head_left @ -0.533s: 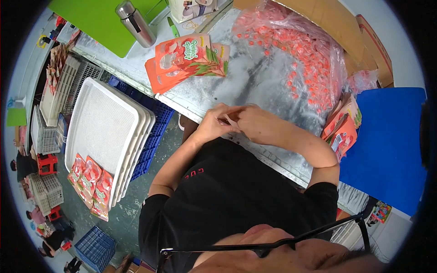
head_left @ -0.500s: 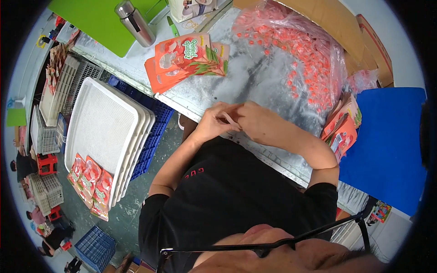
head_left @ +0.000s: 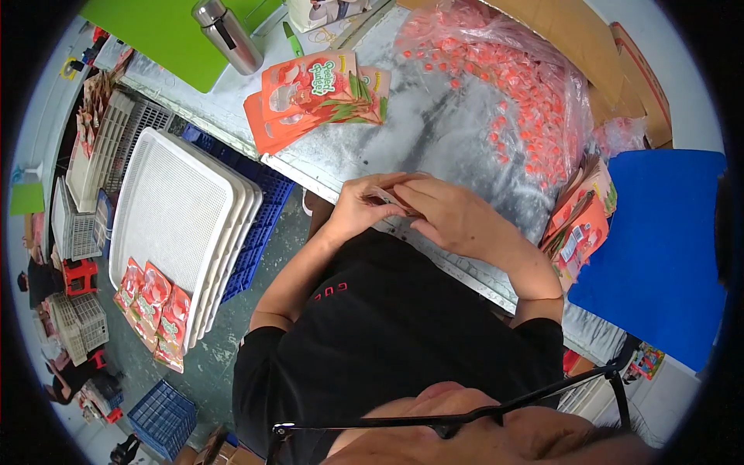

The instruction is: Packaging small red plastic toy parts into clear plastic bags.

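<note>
My left hand (head_left: 362, 208) and my right hand (head_left: 459, 219) meet in front of my body at the table's near edge. Their fingers are closed around what looks like a pouch (head_left: 378, 197), mostly hidden; only a thin, shiny edge shows. Beyond them on the table lies a fanned stack of flat red pouches (head_left: 306, 97) with clear windows and green leaf prints. Small red-and-white wrapped pieces (head_left: 535, 132) spill from a large clear plastic bag (head_left: 570, 101) at the far right. More red pouches (head_left: 581, 225) stand bunched near my right forearm.
To the left, stacked white trays (head_left: 178, 186) rest on a blue crate (head_left: 267, 225), with several filled pouches (head_left: 155, 310) at the near corner. A steel flask (head_left: 229, 37) and a green knife (head_left: 293, 40) are at the back. Cardboard (head_left: 573, 39) and a blue board (head_left: 659, 248) border the right.
My right hand has turned and its fingers have spread down over the pouch, its forearm drawing closer to my body. The left hand stays nearly in place, its thumb shifted slightly.
</note>
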The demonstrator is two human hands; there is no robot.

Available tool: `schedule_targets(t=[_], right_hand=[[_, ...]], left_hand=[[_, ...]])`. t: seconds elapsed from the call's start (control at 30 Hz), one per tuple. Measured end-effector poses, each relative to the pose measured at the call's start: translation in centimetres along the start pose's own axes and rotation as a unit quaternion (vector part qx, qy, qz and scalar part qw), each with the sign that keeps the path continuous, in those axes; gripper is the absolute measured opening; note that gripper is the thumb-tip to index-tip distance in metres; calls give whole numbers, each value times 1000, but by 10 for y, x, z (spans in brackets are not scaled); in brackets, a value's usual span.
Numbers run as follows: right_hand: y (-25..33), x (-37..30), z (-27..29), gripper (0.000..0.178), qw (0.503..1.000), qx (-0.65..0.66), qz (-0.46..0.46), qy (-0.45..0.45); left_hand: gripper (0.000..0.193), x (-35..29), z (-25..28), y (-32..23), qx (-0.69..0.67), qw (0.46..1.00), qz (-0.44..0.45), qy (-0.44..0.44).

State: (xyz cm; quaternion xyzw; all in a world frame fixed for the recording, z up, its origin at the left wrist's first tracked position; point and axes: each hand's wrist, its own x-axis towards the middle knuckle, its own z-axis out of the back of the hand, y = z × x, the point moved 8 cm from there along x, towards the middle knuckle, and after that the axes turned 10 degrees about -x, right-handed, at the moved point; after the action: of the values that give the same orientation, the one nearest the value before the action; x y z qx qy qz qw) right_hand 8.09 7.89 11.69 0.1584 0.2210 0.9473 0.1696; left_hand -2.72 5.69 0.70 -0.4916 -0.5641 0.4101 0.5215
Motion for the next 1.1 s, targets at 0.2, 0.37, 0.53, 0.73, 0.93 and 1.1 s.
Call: schedule_targets(t=[0.2, 0.37, 0.53, 0.73, 0.93, 1.1], right_hand=[[-26, 3, -68, 40, 905, -141, -60, 397], [-18, -18, -39, 45, 984, -76, -10, 159], [-47, -37, 26, 53, 980, -50, -163, -103], [-99, -61, -40, 15, 897, 326, -253, -157], [-105, -48, -54, 11, 900, 306, -266, -160], [-105, -27, -73, 9, 878, 373, -260, -151]], left_hand=[[50, -2, -8, 19, -2, 999, 32, 12], [46, -2, 1, 10, 22, 996, 81, -13], [40, -11, 14, 15, -50, 994, 76, -53], [22, -13, 14, 18, -162, 983, 41, -69], [17, -19, 24, 18, -173, 975, 59, -129], [18, -23, 43, 26, -179, 965, 87, -168]])
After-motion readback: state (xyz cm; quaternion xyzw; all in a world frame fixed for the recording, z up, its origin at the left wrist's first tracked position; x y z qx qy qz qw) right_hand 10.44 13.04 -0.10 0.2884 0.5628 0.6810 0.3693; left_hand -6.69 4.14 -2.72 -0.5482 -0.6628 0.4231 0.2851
